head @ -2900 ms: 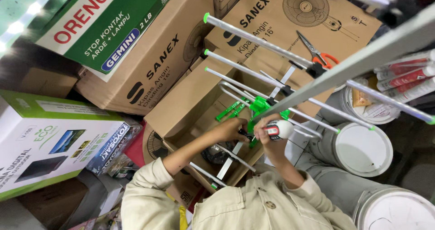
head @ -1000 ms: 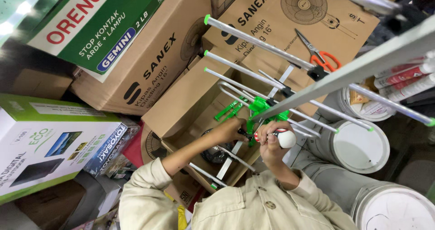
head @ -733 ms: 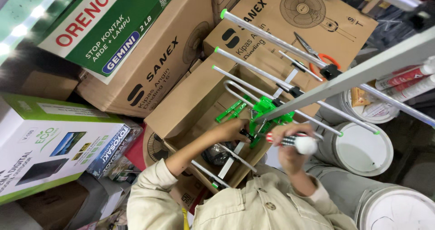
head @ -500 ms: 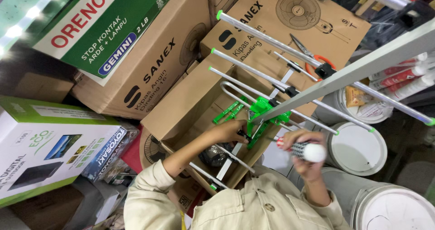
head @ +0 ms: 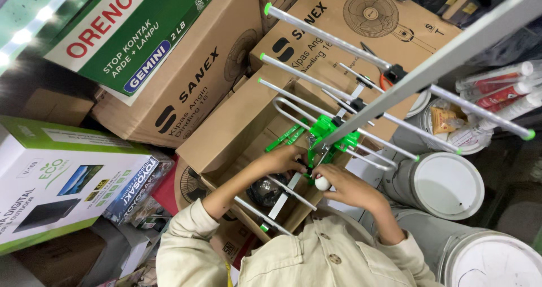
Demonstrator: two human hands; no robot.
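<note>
**Both hands closed in at antenna's green bracket**

Right hand (head: 350,188), held out to the side w/ a white-knobbed tool half a sec. ago, has been brought back to the antenna (head: 339,134); white knob (head: 322,182) is now gripped in its fingers just below the green bracket (head: 330,134). Left hand (head: 285,160) is curled shut on the frame beside the bracket, as before. Antenna is held tilted above an open cardboard box (head: 226,146), rods spread toward fan cartons (head: 186,89). White-lidded buckets (head: 443,185) are seen nearby on the right.
</note>
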